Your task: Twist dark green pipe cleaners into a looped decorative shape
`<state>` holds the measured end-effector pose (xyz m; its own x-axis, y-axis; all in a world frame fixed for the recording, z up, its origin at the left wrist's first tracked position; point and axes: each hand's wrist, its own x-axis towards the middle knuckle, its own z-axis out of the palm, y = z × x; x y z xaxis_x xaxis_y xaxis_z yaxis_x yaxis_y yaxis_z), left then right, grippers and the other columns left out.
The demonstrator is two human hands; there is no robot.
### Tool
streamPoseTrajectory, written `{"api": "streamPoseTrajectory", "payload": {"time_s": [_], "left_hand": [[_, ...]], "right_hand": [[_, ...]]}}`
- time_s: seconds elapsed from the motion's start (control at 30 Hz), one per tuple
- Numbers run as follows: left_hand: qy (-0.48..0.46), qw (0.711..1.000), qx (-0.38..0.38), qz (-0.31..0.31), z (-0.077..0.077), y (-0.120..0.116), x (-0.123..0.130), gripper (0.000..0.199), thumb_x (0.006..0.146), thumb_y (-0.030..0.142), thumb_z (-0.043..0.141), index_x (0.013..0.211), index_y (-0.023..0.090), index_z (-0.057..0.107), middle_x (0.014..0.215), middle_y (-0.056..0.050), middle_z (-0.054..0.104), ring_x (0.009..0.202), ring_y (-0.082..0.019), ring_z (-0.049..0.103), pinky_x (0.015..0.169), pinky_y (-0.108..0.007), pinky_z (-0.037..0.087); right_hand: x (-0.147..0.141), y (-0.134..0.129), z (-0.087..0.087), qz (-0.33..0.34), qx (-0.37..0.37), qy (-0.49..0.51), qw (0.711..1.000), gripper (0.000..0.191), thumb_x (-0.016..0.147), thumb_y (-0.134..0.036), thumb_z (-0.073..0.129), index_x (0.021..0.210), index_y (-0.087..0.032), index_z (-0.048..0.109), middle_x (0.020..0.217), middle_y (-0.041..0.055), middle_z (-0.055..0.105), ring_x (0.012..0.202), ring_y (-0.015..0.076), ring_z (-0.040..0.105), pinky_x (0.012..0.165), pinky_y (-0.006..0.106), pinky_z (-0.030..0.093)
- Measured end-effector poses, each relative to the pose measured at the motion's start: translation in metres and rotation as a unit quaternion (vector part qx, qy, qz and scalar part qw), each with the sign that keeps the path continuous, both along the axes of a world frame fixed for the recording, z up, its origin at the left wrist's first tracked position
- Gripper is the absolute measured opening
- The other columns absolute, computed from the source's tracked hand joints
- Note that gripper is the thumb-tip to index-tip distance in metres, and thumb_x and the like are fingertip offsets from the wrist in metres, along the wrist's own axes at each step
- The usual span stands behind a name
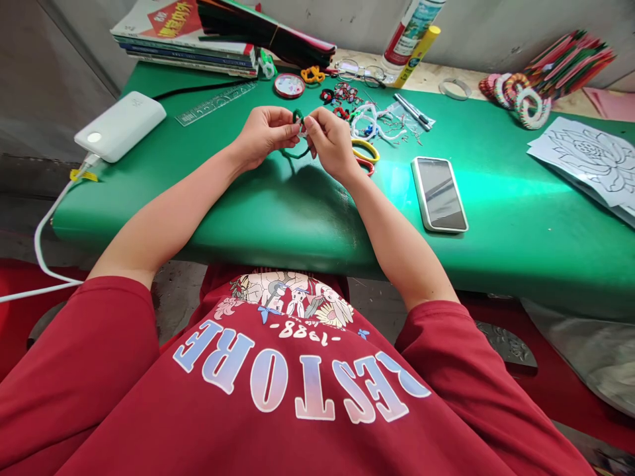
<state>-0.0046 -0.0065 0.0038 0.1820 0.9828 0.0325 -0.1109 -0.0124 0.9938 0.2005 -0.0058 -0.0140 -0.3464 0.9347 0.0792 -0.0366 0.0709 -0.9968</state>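
Over the green tabletop (pixel 278 211), my left hand (pixel 262 135) pinches a dark green pipe cleaner (pixel 297 155) between thumb and fingers. From the other side my right hand (pixel 330 140) pinches the same pipe cleaner, thumb on top. A small loop of it rises between the fingertips, and a curved length hangs below. Something small and pale shows at the pinch, too small to name. Just beyond my right hand lie scissors (pixel 366 151) with yellow and red handles. White pipe cleaners (pixel 370 122) are tangled behind them.
A phone (pixel 440 195) lies to the right, near paper with a flower drawing (pixel 590 152). To the left are a white power bank (pixel 120 125) with a cable and a clear ruler (pixel 213 104). Behind stand stacked books (pixel 188 56), glasses (pixel 360 71) and pipe cleaner bundles (pixel 570 63).
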Motion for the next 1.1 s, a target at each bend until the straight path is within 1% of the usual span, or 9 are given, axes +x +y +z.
{"api": "streamPoseTrajectory", "payload": {"time_s": [0.1, 0.3, 0.47, 0.57, 0.7, 0.83, 0.9, 1.03, 1.1], "left_hand": [[-0.015, 0.999, -0.018, 0.022, 0.005, -0.002, 0.004, 0.046, 0.121, -0.003, 0.087, 0.085, 0.022, 0.074, 0.084, 0.001, 0.083, 0.093, -0.018, 0.086, 0.105, -0.036, 0.072], [-0.016, 0.998, -0.04, 0.052, 0.012, -0.009, 0.009, 0.047, 0.123, -0.004, 0.084, 0.085, 0.021, 0.071, 0.095, -0.004, 0.09, 0.1, -0.02, 0.09, 0.101, -0.034, 0.07], [0.019, 0.999, -0.011, 0.047, 0.013, -0.012, 0.009, 0.047, 0.118, -0.005, 0.088, 0.085, 0.023, 0.072, 0.086, 0.001, 0.087, 0.088, -0.018, 0.087, 0.091, -0.031, 0.071], [0.041, 0.998, 0.006, 0.046, 0.015, -0.014, 0.009, 0.05, 0.118, -0.009, 0.084, 0.082, 0.024, 0.071, 0.083, 0.001, 0.086, 0.081, -0.017, 0.083, 0.088, -0.032, 0.07], [0.077, 0.996, 0.031, 0.04, 0.015, -0.014, 0.008, 0.048, 0.117, -0.005, 0.089, 0.084, 0.024, 0.072, 0.084, -0.001, 0.085, 0.088, -0.021, 0.085, 0.102, -0.039, 0.073], [0.094, 0.994, 0.047, 0.036, 0.01, -0.01, 0.007, 0.049, 0.116, -0.003, 0.09, 0.084, 0.026, 0.068, 0.084, 0.0, 0.083, 0.094, -0.023, 0.088, 0.111, -0.044, 0.075], [0.087, 0.994, 0.059, 0.029, 0.005, -0.006, 0.007, 0.051, 0.113, 0.002, 0.096, 0.082, 0.028, 0.065, 0.083, 0.001, 0.082, 0.09, -0.023, 0.087, 0.11, -0.046, 0.076], [0.045, 0.996, 0.073, 0.033, -0.009, 0.002, 0.008, 0.06, 0.096, 0.032, 0.12, 0.079, 0.034, 0.062, 0.082, 0.003, 0.084, 0.091, -0.027, 0.084, 0.107, -0.052, 0.077], [0.025, 0.997, 0.064, 0.041, -0.014, 0.006, 0.008, 0.059, 0.092, 0.037, 0.12, 0.079, 0.035, 0.062, 0.086, 0.003, 0.087, 0.094, -0.029, 0.085, 0.108, -0.054, 0.076]], "right_hand": [[0.001, 0.006, -0.002, -0.028, 0.014, 0.019, 0.999, 0.063, 0.091, -0.079, 0.111, 0.101, -0.043, 0.06, 0.091, 0.0045, 0.075, 0.117, 0.0376, 0.085, 0.08, 0.041, 0.08], [0.002, 0.005, 0.0, -0.099, 0.132, -0.031, 0.986, 0.049, 0.101, -0.06, 0.108, 0.091, -0.039, 0.065, 0.088, 0.0026, 0.077, 0.08, 0.0295, 0.076, 0.075, 0.041, 0.073], [0.002, -0.002, 0.005, -0.126, 0.153, -0.083, 0.977, 0.048, 0.102, -0.067, 0.103, 0.094, -0.041, 0.064, 0.086, 0.0044, 0.082, 0.1, 0.0345, 0.088, 0.085, 0.042, 0.074], [0.003, -0.005, 0.009, -0.146, 0.172, -0.127, 0.966, 0.048, 0.101, -0.075, 0.1, 0.097, -0.043, 0.064, 0.084, 0.0038, 0.083, 0.097, 0.0337, 0.087, 0.086, 0.042, 0.072], [0.003, -0.012, 0.015, -0.151, 0.151, -0.165, 0.963, 0.051, 0.104, -0.078, 0.099, 0.099, -0.043, 0.063, 0.082, 0.0037, 0.082, 0.107, 0.0388, 0.092, 0.078, 0.045, 0.071], [0.0, -0.02, 0.017, -0.175, 0.152, -0.184, 0.955, 0.039, 0.114, -0.062, 0.092, 0.101, -0.041, 0.062, 0.101, 0.0054, 0.088, 0.109, 0.0386, 0.092, 0.085, 0.047, 0.075], [-0.001, -0.019, 0.014, -0.175, 0.148, -0.17, 0.958, 0.038, 0.115, -0.057, 0.092, 0.102, -0.04, 0.061, 0.105, 0.0047, 0.088, 0.11, 0.0385, 0.092, 0.088, 0.047, 0.077], [-0.003, -0.004, 0.0, -0.119, 0.094, -0.072, 0.986, 0.043, 0.11, -0.057, 0.102, 0.104, -0.04, 0.062, 0.101, 0.0029, 0.086, 0.107, 0.0358, 0.09, 0.084, 0.043, 0.078], [-0.003, 0.002, -0.004, -0.116, 0.084, -0.025, 0.989, 0.044, 0.107, -0.058, 0.104, 0.104, -0.039, 0.064, 0.099, 0.0013, 0.086, 0.1, 0.0326, 0.087, 0.084, 0.041, 0.079]]}}
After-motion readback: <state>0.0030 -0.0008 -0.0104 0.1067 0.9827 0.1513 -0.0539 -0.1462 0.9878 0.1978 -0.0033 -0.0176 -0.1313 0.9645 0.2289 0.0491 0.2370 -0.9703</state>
